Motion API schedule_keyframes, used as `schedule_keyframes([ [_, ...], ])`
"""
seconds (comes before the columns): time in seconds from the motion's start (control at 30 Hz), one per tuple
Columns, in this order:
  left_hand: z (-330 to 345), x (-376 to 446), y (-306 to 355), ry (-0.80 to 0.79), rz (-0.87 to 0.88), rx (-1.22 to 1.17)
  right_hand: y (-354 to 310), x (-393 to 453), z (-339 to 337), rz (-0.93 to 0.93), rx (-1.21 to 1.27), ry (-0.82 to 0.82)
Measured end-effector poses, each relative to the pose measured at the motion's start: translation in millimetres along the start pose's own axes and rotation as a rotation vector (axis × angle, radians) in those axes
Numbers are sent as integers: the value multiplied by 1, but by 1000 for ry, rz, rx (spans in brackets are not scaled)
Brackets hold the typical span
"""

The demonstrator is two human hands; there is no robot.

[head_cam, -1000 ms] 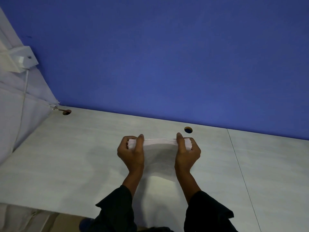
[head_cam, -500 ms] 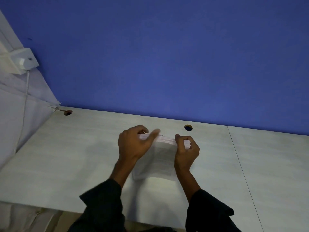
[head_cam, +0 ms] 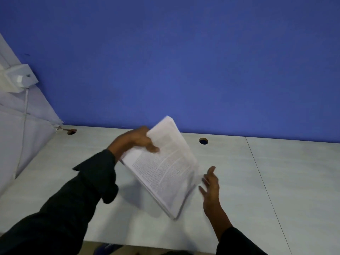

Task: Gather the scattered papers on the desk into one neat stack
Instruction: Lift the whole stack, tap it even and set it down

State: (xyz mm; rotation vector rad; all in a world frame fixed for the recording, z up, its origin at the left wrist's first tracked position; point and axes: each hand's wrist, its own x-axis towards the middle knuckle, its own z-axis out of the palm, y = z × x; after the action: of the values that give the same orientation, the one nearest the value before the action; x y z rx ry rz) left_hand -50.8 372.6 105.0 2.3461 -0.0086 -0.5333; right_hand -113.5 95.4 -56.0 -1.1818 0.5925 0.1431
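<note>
The left hand [head_cam: 135,140] is pinching the stack [head_cam: 163,168] at its far corner, tilting its long axis toward the right hand [head_cam: 210,184], waiting just beside with fingers spread, above the bench [head_cam: 276,181].

1. We see two arms in long dark sleeves, almost black.
2. The left sleeve [head_cam: 60,205] is loose, and its cuff [head_cam: 99,170] looks folded and bunched.
3. The right sleeve [head_cam: 237,242] ends near the wrist.
4. Both hands are bare.
</note>
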Motion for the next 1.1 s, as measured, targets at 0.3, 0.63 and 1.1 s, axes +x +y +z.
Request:
schedule_keyframes([
  [0.3,45,-17,-67,161,-105,-613,-32,14,8,-76,-159,-260],
  [0.63,103,-20,-78,646,-164,-879,-56,9,28,-544,-371,-160],
  [1.1,115,-28,-96,556,-258,-778,-26,18,-2,-395,-435,-157],
])
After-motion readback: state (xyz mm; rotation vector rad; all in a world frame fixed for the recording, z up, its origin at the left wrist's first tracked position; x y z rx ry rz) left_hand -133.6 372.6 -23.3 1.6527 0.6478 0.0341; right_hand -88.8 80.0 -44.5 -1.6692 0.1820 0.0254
